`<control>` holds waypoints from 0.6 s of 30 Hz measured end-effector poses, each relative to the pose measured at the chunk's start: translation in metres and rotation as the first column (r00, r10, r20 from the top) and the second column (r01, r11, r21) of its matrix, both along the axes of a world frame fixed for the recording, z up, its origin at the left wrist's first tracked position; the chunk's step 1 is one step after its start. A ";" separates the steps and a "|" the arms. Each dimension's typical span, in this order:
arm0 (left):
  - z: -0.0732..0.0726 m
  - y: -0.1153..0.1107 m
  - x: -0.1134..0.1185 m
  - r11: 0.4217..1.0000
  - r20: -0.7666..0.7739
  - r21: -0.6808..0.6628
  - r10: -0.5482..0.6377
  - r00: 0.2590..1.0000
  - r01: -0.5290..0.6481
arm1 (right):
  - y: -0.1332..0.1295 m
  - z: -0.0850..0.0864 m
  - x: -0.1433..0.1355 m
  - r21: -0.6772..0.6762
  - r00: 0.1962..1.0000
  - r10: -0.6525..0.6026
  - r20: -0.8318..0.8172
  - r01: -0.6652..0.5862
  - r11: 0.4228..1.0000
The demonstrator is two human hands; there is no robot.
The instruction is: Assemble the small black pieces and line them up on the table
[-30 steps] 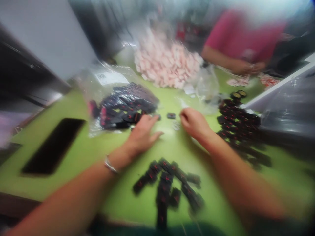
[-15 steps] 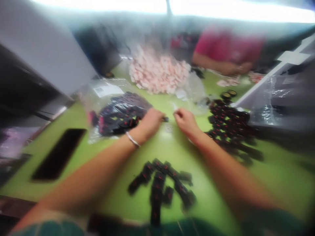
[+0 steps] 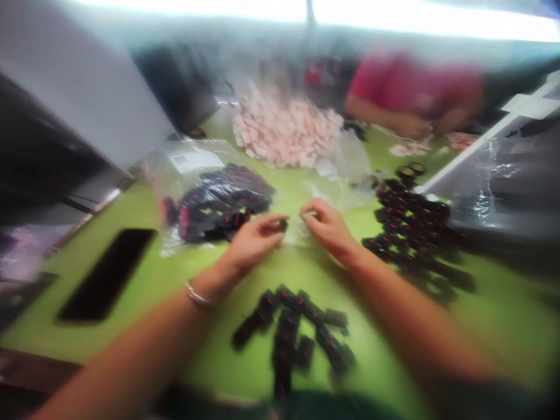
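Note:
My left hand, with a metal bracelet at the wrist, has its thumb and fingers closed around a small dark piece; its details are blurred. Facing it across a narrow gap is my right hand, fingertips pinched together; what they hold, if anything, is too small to make out. Between and just beyond the fingertips lies a small clear or white item on the green table. Closer to my body, several black pieces with red marks lie in loose, branching rows.
A clear plastic bag of black pieces lies left, near a dark flat slab. A heap of pale pink pieces is at the back. More black pieces lie right, beside a partition. A person in pink works opposite.
My left hand has drawn back toward me and slightly left, turning so the thumb shows. My right hand has moved slightly left and down. The camera view has shifted a little.

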State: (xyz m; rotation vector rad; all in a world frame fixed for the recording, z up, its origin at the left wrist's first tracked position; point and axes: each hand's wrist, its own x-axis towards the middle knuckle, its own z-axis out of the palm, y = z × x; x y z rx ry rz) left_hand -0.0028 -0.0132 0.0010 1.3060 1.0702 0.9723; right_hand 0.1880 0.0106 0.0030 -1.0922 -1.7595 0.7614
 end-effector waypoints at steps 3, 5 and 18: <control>-0.006 -0.009 -0.004 0.953 0.349 -0.292 0.029 0.937 0.079 | -0.015 0.003 -0.014 -0.037 0.995 0.098 -0.035 -0.100 0.994; -0.009 -0.009 -0.004 0.934 0.457 -0.337 0.054 0.888 0.117 | -0.021 0.003 -0.020 -0.046 0.991 0.127 -0.047 -0.129 0.991; -0.011 -0.005 -0.002 0.919 0.531 -0.358 0.057 0.846 0.163 | -0.026 0.002 -0.025 -0.035 0.994 0.097 -0.054 -0.099 0.994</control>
